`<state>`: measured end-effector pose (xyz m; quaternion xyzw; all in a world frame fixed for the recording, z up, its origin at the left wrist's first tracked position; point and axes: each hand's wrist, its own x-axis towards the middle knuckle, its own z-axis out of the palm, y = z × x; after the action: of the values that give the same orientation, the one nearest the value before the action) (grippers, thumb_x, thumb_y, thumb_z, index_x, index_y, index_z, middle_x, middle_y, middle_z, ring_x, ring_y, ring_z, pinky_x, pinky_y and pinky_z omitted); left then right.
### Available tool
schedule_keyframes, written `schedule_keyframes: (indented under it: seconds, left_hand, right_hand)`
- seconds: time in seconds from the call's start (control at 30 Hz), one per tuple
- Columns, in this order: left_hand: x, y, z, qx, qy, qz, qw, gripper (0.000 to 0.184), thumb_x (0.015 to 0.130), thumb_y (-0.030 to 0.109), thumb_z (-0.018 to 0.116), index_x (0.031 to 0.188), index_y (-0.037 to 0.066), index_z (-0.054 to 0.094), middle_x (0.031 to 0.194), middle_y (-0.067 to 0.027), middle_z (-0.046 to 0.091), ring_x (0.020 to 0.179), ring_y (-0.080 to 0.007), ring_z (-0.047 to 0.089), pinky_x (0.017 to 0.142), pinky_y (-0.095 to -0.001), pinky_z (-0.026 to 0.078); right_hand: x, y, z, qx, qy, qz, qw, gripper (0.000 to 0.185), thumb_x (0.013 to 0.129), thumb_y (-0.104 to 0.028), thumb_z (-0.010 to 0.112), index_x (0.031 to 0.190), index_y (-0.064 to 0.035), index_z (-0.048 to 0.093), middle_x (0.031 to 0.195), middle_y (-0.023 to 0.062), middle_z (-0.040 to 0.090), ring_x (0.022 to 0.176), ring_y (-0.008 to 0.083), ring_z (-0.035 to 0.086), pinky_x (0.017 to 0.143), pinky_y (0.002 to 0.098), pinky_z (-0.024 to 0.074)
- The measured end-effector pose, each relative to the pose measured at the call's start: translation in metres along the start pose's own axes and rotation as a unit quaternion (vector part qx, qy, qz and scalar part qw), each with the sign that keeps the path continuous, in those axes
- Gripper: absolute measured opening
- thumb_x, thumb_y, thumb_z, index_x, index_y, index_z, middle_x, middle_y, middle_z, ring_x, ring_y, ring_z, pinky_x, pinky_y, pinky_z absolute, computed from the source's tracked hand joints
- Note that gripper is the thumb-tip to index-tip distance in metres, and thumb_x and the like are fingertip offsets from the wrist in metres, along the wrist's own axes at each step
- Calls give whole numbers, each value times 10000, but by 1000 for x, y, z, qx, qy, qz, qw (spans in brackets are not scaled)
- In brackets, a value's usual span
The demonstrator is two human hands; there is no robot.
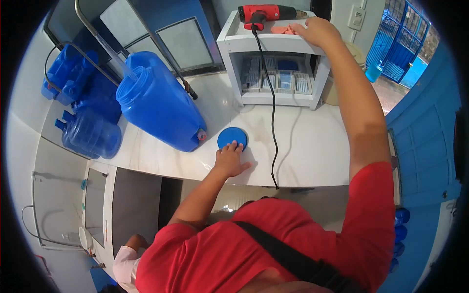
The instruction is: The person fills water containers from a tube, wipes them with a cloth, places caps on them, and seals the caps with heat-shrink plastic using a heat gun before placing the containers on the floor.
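A round blue lid [232, 139] lies flat on the white counter, and the spread fingers of my left hand [231, 159] rest on its near edge. My right hand [320, 32] is stretched out to the top of a small white shelf [273, 45]. Its fingers are closed on a crumpled orange-pink cloth [285, 30]; the fingertips are partly hidden. Just left of the cloth, a red heat gun [266, 12] lies on the shelf top, its black cord [271, 102] hanging down over the counter. Left of the lid stands a blue water container [159, 110], uncapped, with a clear tube at its mouth.
Several blue jugs [93, 129] stand at the counter's left end. A metal pipe [90, 29] arches over the container. Small compartments with packed items [286, 82] fill the shelf's lower level. Another person's pink sleeve [126, 266] shows at lower left. A blue gate [400, 44] is outside.
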<state>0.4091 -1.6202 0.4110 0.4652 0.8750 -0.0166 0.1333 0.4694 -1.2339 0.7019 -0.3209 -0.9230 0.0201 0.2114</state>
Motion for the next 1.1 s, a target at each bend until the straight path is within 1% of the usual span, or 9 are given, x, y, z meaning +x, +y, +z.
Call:
schedule_keyframes:
  seconds: [0.13,0.27,0.33,0.47,0.53,0.73,0.83,1.03,1.1]
  left_hand:
    - [-4,0,7,2,24,-1,1000,897,818,611,675,1515,113,407,1583,-185,347,1416,-401,375,1150,-558,272]
    - [-7,-9,31,-31,127,10,991,870,744,553,759,1452,137,473,1531,-187,395,1437,-390,327,1164,-637,135]
    - [-9,-13,26,-61,229,-35,971,984,660,558,817,1461,131,438,1538,-223,349,1440,-410,306,1158,-646,138]
    - [0,-28,22,-135,165,-108,971,1142,572,568,858,1496,118,359,1555,-264,295,1432,-433,308,1154,-653,141]
    - [9,-36,28,-130,173,-98,971,1133,570,552,860,1482,92,370,1539,-260,324,1421,-422,332,1152,-625,179]
    - [18,-38,11,-142,197,-66,968,1001,584,466,858,1389,40,443,1332,-187,520,1266,-387,482,1073,-549,319]
    - [17,-41,0,-162,230,-4,960,984,570,437,873,1360,21,459,1280,-209,545,1197,-397,537,1036,-494,395]
    - [-8,-25,-77,-313,158,136,926,1030,579,430,882,1393,-7,429,1355,-214,523,1312,-373,486,1111,-458,367]
    - [-6,-15,-86,-442,213,234,839,939,676,381,848,1427,26,410,1414,-201,490,1349,-321,464,1144,-423,347]
  right_hand:
    - [16,-27,-3,-82,-94,122,985,613,801,-554,672,1216,-105,700,1238,160,682,1132,349,657,915,465,523]
    - [57,7,36,-34,-83,126,988,422,914,-413,588,1253,-188,700,1303,105,666,1213,307,627,977,484,471]
    - [66,31,54,33,14,86,996,376,891,-368,629,1186,-152,719,1247,104,693,1126,325,665,905,458,508]
    - [21,30,5,297,85,33,950,341,892,-380,650,1071,-97,710,1052,83,739,870,269,703,813,374,533]
    - [-12,28,-11,504,168,11,847,353,950,-331,619,1129,-32,670,1016,46,692,899,123,627,790,277,478]
    - [-134,15,-15,693,59,28,718,398,1024,-248,515,1371,-53,528,1192,18,644,1020,116,624,866,297,501]
    - [-175,2,20,753,14,55,656,312,981,-187,547,1266,-61,568,1141,44,665,907,111,666,806,299,537]
    - [-224,-43,101,666,-105,-88,733,330,954,-63,512,1278,-24,561,1152,79,650,1045,184,648,893,361,527]
    - [-236,-73,103,518,-26,-150,842,348,947,-73,541,1292,-36,571,1223,148,618,1156,289,604,967,412,494]
